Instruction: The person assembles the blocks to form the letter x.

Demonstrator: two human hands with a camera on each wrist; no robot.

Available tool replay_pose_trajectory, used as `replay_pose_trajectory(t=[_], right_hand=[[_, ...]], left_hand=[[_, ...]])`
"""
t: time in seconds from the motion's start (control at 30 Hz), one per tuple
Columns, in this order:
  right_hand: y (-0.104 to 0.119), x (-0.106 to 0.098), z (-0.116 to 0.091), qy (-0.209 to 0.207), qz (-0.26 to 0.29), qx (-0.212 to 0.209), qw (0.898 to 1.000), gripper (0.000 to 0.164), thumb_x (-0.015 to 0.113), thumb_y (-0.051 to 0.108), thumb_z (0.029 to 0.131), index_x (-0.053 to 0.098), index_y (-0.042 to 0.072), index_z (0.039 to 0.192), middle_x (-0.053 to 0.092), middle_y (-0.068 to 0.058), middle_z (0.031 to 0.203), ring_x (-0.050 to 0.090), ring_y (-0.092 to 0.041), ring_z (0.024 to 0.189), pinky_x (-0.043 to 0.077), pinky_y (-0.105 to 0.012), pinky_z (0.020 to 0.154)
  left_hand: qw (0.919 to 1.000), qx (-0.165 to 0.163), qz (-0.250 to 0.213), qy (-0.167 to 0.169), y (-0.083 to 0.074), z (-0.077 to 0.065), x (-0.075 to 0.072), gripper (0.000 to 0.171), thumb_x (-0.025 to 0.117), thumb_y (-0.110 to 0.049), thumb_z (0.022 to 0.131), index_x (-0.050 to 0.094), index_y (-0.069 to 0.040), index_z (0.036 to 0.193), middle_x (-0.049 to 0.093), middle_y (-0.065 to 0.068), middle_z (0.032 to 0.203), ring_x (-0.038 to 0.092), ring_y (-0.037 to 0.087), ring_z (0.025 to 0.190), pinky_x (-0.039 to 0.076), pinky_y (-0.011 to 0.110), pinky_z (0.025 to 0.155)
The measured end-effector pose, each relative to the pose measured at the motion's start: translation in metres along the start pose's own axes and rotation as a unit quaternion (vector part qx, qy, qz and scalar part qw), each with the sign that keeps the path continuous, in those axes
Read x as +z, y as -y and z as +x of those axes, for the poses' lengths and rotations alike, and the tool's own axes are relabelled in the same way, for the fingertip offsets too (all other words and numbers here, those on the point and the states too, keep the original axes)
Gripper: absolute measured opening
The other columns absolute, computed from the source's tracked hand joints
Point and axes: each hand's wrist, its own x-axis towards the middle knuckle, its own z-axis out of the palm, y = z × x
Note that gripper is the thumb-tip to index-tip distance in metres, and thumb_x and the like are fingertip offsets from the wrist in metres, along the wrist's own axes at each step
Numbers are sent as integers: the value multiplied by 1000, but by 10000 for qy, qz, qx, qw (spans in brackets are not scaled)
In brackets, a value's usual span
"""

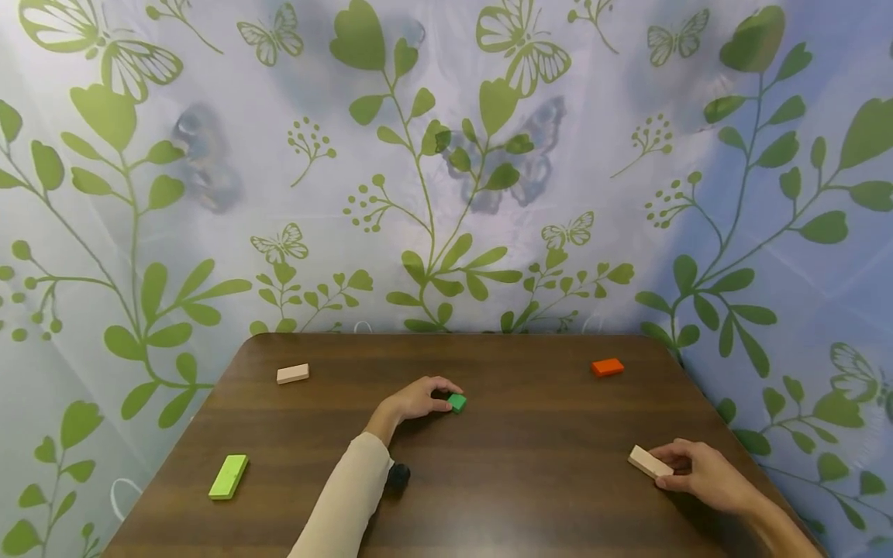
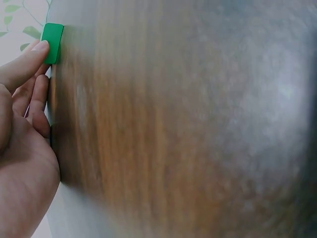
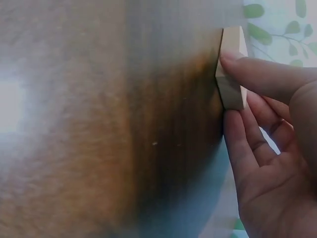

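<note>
Near the middle of the table my left hand [image 1: 417,398] pinches a small green block [image 1: 456,402] between thumb and fingers. In the left wrist view the thumb lies on the face of the green block [image 2: 52,43], low against the tabletop. Over at the right side, my right hand [image 1: 705,471] holds a pale wooden block [image 1: 650,462] by its near end. The right wrist view shows the thumb on one side of that wooden block [image 3: 232,91] and fingers on the other, the block at the table surface.
On the brown table [image 1: 523,442] lie a lime green block [image 1: 229,477] at left, another pale wooden block [image 1: 293,373] at back left and an orange-red block [image 1: 608,367] at back right. A dark round object [image 1: 398,476] shows beside the left sleeve. Behind hangs a leaf-patterned curtain [image 1: 446,194].
</note>
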Motion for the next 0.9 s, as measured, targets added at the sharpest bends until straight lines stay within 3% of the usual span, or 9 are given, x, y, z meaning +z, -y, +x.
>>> replay_pose_trajectory(t=[0.13, 0.5, 0.9], right_hand=[[3, -3, 5, 120, 239, 278, 9993, 38, 81, 8, 89, 68, -10, 120, 64, -10, 101, 62, -8, 84, 54, -29, 70], [5, 11, 10, -137, 592, 92, 9981, 33, 79, 3, 88, 69, -8, 117, 65, -6, 99, 61, -10, 85, 52, -28, 72], [28, 17, 55, -173, 505, -445, 9976, 31, 82, 2, 85, 73, -4, 115, 63, -5, 96, 62, -11, 80, 52, -28, 68]], left_hand=[[10000, 6, 30, 1, -1, 1, -2, 35, 69, -8, 101, 68, -8, 135, 64, 7, 130, 56, 25, 116, 45, 45, 99], [9999, 63, -37, 85, -1, -1, 2, 34, 69, -7, 100, 68, -5, 134, 65, 6, 123, 57, 28, 115, 44, 49, 101], [10000, -70, -17, 34, -1, -1, -1, 34, 70, -7, 99, 69, -9, 133, 65, 3, 124, 57, 23, 114, 44, 45, 100]])
